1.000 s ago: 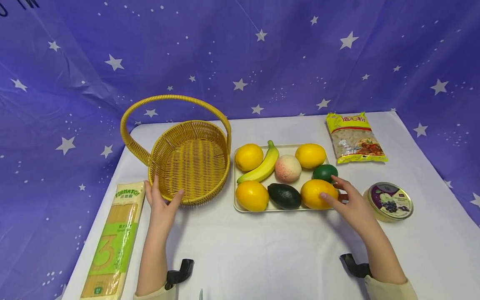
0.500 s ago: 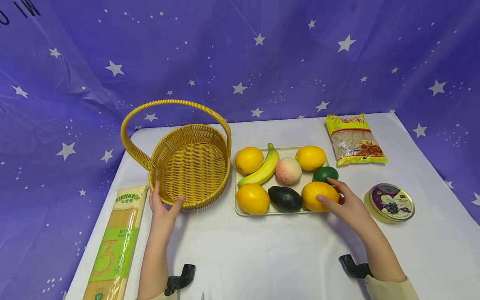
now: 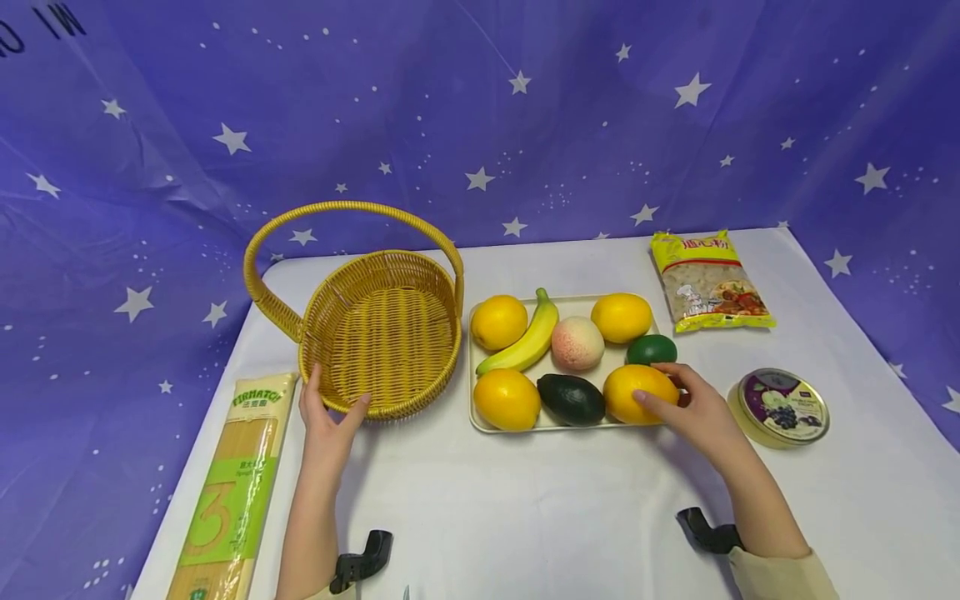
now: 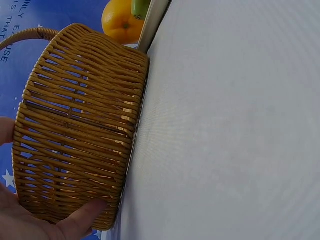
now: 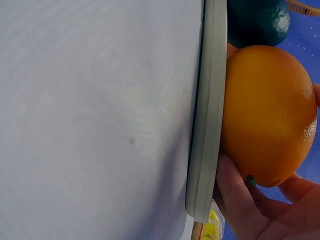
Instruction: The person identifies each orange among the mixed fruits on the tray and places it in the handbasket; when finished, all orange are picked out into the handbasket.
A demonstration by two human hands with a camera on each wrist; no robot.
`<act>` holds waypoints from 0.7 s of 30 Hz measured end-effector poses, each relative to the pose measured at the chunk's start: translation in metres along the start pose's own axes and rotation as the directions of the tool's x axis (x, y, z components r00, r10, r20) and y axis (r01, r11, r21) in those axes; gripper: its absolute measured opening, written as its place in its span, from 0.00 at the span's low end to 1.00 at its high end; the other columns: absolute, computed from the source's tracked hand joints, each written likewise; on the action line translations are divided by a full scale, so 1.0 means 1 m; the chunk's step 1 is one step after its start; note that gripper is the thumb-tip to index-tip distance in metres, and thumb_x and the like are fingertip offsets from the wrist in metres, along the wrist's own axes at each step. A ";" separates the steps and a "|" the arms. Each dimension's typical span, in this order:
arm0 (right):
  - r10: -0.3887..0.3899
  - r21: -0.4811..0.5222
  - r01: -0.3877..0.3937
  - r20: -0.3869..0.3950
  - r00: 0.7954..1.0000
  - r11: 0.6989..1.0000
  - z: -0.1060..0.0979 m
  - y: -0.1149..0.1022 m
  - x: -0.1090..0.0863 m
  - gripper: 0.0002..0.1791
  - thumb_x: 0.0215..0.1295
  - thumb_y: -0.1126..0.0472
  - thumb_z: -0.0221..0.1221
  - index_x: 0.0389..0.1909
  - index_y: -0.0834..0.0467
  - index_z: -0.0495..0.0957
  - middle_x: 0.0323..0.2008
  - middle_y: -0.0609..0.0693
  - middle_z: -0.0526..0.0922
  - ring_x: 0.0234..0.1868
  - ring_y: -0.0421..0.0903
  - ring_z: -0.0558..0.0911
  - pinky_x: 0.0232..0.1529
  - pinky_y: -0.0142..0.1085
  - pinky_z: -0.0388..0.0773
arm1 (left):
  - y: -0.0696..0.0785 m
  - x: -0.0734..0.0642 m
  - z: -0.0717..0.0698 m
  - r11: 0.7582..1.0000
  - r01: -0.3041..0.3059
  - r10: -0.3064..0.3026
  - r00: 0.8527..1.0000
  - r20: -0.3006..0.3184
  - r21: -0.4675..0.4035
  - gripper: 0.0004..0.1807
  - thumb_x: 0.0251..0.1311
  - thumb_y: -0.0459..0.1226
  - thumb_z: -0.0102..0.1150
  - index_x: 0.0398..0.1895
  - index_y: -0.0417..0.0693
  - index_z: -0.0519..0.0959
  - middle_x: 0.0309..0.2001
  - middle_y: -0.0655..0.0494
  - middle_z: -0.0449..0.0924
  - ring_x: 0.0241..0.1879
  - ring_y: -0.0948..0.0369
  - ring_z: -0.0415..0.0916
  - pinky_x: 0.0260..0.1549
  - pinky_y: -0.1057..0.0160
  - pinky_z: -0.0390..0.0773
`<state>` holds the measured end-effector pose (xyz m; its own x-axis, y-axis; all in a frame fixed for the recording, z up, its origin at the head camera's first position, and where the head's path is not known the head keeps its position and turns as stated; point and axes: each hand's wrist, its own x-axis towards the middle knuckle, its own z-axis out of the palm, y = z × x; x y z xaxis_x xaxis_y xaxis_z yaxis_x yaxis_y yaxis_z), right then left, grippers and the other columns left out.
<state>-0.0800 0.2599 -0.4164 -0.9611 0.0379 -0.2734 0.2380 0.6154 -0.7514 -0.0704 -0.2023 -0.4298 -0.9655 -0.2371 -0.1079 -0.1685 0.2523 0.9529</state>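
Note:
My left hand (image 3: 327, 429) holds the near left side of a yellow wicker basket (image 3: 442, 367) with a tall arched handle. In the left wrist view a finger reaches the rim and another digit lies against the woven wall (image 4: 80, 130). At the right, my right hand (image 3: 693, 408) grips an orange (image 3: 633, 392) at the near right corner of a cream tray (image 3: 555, 427). Thumb and fingers curl round the orange (image 5: 270, 115) in the right wrist view, where it sits right at the tray rim (image 5: 207, 120).
Also on the tray are other oranges (image 3: 506, 400), a banana (image 3: 528, 337), a peach (image 3: 577, 342), a dark avocado (image 3: 572, 400) and a green oval fruit (image 3: 651, 350). Around it lie a spaghetti pack (image 3: 232, 492), a macaroni bag (image 3: 712, 283) and a round tin (image 3: 783, 407).
My right fingers have drawn in closer round the orange. The left hand stays at the basket, and the whole view has shifted slightly downward.

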 end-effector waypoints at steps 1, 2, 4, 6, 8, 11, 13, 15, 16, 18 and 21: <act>0.005 0.002 -0.005 -0.006 1.000 1.000 0.000 0.000 0.000 0.43 0.60 0.35 0.59 0.69 0.56 0.61 0.62 0.64 0.66 0.56 0.62 0.68 0.54 0.56 0.70 | 0.000 0.000 0.000 1.000 0.000 0.000 1.000 -0.001 -0.001 0.49 0.66 0.38 0.57 0.77 0.58 0.31 0.75 0.49 0.22 0.73 0.48 0.25 0.67 0.41 0.38; 0.009 0.003 -0.009 -0.012 1.000 1.000 0.000 0.000 -0.001 0.43 0.60 0.36 0.60 0.69 0.56 0.61 0.62 0.64 0.66 0.55 0.61 0.68 0.53 0.54 0.71 | 0.000 0.000 0.001 1.000 -0.001 0.001 1.000 -0.002 -0.003 0.49 0.66 0.38 0.57 0.77 0.58 0.32 0.75 0.49 0.23 0.73 0.49 0.26 0.67 0.42 0.38; 0.014 0.003 -0.014 -0.021 1.000 1.000 0.000 0.001 -0.001 0.43 0.60 0.36 0.60 0.69 0.56 0.62 0.61 0.64 0.67 0.53 0.60 0.69 0.50 0.50 0.72 | 0.000 0.000 0.001 1.000 -0.004 0.004 1.000 -0.006 -0.006 0.49 0.66 0.37 0.57 0.77 0.57 0.32 0.75 0.49 0.23 0.73 0.49 0.26 0.67 0.43 0.38; 0.010 0.006 -0.009 -0.033 0.999 1.000 -0.001 0.001 -0.001 0.42 0.60 0.36 0.60 0.68 0.57 0.63 0.59 0.63 0.68 0.51 0.58 0.69 0.46 0.46 0.72 | 0.000 -0.001 0.001 1.000 -0.008 0.008 1.000 -0.007 -0.007 0.49 0.66 0.37 0.57 0.78 0.56 0.32 0.75 0.48 0.23 0.73 0.49 0.26 0.67 0.43 0.38; 0.002 0.008 -0.002 -0.039 0.999 1.000 -0.002 0.002 -0.001 0.41 0.60 0.37 0.60 0.68 0.57 0.63 0.58 0.63 0.69 0.50 0.57 0.69 0.43 0.42 0.72 | 0.000 -0.001 0.001 1.000 -0.013 0.013 1.000 -0.007 -0.009 0.49 0.66 0.37 0.57 0.78 0.56 0.32 0.75 0.48 0.23 0.73 0.48 0.26 0.67 0.42 0.39; -0.007 0.020 0.008 -0.045 0.999 1.000 -0.005 0.003 -0.001 0.41 0.61 0.37 0.60 0.68 0.57 0.64 0.58 0.63 0.69 0.49 0.57 0.70 0.42 0.40 0.72 | 0.000 -0.001 0.001 1.000 -0.015 0.015 1.000 -0.006 -0.009 0.49 0.66 0.37 0.57 0.78 0.56 0.32 0.75 0.48 0.23 0.73 0.49 0.26 0.67 0.42 0.39; -0.006 0.024 0.007 -0.043 0.999 1.000 -0.008 0.001 -0.001 0.41 0.62 0.37 0.59 0.68 0.56 0.63 0.60 0.63 0.68 0.50 0.57 0.70 0.42 0.39 0.72 | 0.000 -0.002 0.001 1.000 -0.013 0.013 1.000 -0.005 -0.008 0.49 0.66 0.37 0.57 0.78 0.55 0.32 0.75 0.48 0.23 0.73 0.48 0.26 0.67 0.41 0.39; -0.006 0.041 0.008 -0.046 0.999 0.999 -0.010 -0.002 -0.001 0.41 0.62 0.37 0.59 0.69 0.56 0.63 0.61 0.63 0.68 0.51 0.57 0.69 0.43 0.39 0.72 | 0.000 -0.002 0.001 1.000 -0.011 0.011 1.000 -0.006 -0.005 0.49 0.66 0.37 0.57 0.78 0.55 0.33 0.75 0.48 0.23 0.73 0.48 0.25 0.67 0.41 0.39; -0.007 0.050 0.009 -0.049 0.999 0.999 -0.011 -0.003 -0.001 0.41 0.62 0.37 0.59 0.69 0.55 0.63 0.61 0.63 0.68 0.51 0.57 0.69 0.43 0.39 0.72 | 0.001 -0.002 0.001 1.000 -0.012 0.012 1.000 -0.007 -0.004 0.49 0.66 0.37 0.57 0.78 0.55 0.33 0.75 0.48 0.23 0.73 0.48 0.25 0.67 0.40 0.39; -0.018 0.074 0.021 -0.049 0.999 0.997 -0.013 -0.008 0.000 0.40 0.62 0.38 0.59 0.69 0.55 0.62 0.62 0.62 0.67 0.52 0.56 0.69 0.44 0.39 0.72 | 0.001 -0.002 0.001 1.000 -0.009 0.009 1.000 -0.007 -0.002 0.49 0.66 0.38 0.57 0.78 0.55 0.33 0.75 0.48 0.23 0.73 0.48 0.25 0.67 0.40 0.39; -0.054 0.099 0.059 -0.055 0.997 0.993 -0.014 -0.015 0.002 0.39 0.63 0.40 0.60 0.69 0.55 0.63 0.62 0.61 0.67 0.52 0.55 0.70 0.44 0.36 0.72 | 0.001 -0.002 0.001 1.000 -0.005 0.005 1.000 -0.008 -0.002 0.49 0.66 0.38 0.57 0.78 0.56 0.33 0.75 0.48 0.23 0.73 0.48 0.25 0.67 0.40 0.38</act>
<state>-0.0871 0.2619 -0.3973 -0.9787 0.0478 -0.1995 0.1937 0.5359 -0.8217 -0.0688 -0.2011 -0.4289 -0.9646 -0.2436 -0.1008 -0.1632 0.2513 0.9540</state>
